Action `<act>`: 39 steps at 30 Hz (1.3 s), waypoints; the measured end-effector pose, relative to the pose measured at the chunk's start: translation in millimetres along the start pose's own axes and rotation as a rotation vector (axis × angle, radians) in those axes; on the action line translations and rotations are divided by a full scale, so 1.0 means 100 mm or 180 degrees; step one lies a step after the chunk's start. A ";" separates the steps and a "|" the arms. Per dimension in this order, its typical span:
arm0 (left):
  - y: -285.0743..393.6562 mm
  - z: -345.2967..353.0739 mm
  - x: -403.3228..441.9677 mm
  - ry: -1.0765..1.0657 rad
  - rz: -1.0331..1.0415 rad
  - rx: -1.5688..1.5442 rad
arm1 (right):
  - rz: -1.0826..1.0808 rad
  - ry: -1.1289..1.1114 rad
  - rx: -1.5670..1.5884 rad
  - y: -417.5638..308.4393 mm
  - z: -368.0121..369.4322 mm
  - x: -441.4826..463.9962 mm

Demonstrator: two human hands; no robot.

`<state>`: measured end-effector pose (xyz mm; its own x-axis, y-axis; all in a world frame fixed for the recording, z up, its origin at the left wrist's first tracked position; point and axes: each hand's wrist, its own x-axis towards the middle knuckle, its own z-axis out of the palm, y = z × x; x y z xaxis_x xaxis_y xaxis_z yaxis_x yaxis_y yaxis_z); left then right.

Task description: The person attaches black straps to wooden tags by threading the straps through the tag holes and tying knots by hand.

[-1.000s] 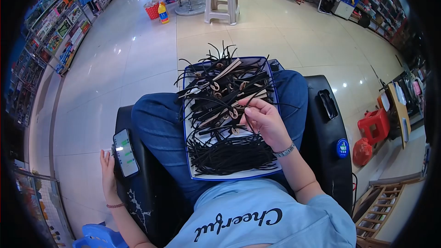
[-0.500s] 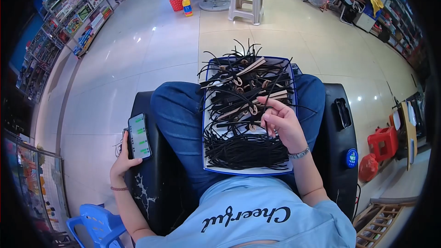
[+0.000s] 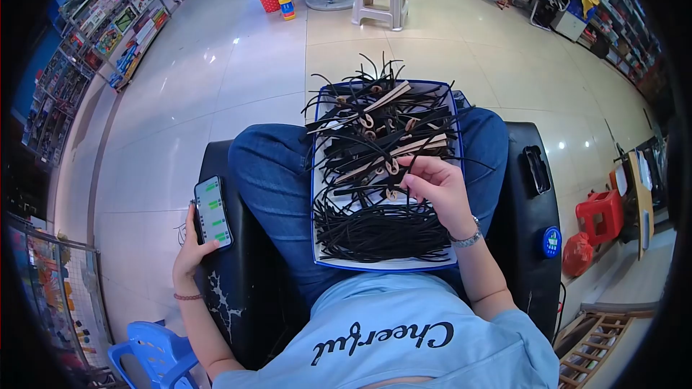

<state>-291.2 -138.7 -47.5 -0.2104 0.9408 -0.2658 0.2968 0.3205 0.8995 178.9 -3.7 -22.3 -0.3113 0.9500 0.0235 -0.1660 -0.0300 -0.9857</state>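
The shallow white rectangular box with a blue rim rests across blue denim legs, and the right hand is much the nearer hand to its contents, reaching in over the box's right side. Inside the box's middle and far parts lie tangled black cords; the right thumb and forefinger come close together over them, but I cannot tell whether this grip closes on a cord. Just left of those fingertips, in the box, sits a small tan oval loop. A thick bundle of straight black cords fills the box's near end, bodyward of the right grip, its long axis running crosswise from wall to wall. Left of the box, well apart, the left hand grasps a slim dark-edged smartphone by its lower outer edge, beside the black leather armrest.
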 end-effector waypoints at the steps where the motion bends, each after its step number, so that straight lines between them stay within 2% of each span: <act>1: -0.03 0.00 0.02 0.0044 0.0011 0.0017 | -0.0391 0.0026 -0.0480 0.01 -0.01 0.00; 4: -0.30 -0.01 0.17 0.0659 0.0123 0.0183 | -0.1537 0.0180 -0.1816 -0.03 0.00 0.03; 7: -0.32 0.03 0.24 0.1025 0.0098 -0.0115 | -0.2666 0.0123 -0.3041 -0.16 0.01 0.04; 11: -0.46 -0.14 0.38 0.1076 0.0137 -0.0748 | -0.2470 0.0160 -0.2858 -0.23 0.02 0.00; 16: -0.52 -0.22 0.64 0.1230 0.0069 -0.0809 | -0.1742 0.0380 -0.2100 -0.15 -0.05 -0.07; 19: -0.59 -0.26 0.78 0.1295 0.0105 -0.0897 | -0.1800 0.0534 -0.2020 -0.19 -0.07 -0.13; 22: -0.55 -0.25 0.85 0.1406 -0.0130 -0.0803 | -0.1851 0.0618 -0.2055 -0.19 -0.14 -0.15; 28: -0.50 -0.14 0.89 0.1669 -0.0059 -0.0654 | -0.1804 0.0697 -0.2118 -0.15 -0.23 -0.16; 34: -0.38 -0.05 0.91 0.1990 -0.0388 -0.0066 | -0.1787 0.0724 -0.2156 -0.12 -0.25 -0.16; 37: -0.09 0.18 0.90 0.3356 0.1422 0.3170 | -0.2006 0.0804 -0.2555 -0.11 -0.29 -0.12; 39: 0.93 0.90 0.54 0.2627 0.1865 0.1667 | -0.2124 0.0879 -0.2673 -0.11 -0.25 -0.08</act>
<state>-191.0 -48.1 -9.1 -0.4023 0.6631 0.6312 0.8630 0.0445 0.5033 206.6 -3.2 -15.7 -0.1590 0.7367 0.6573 0.4974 0.6349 -0.5912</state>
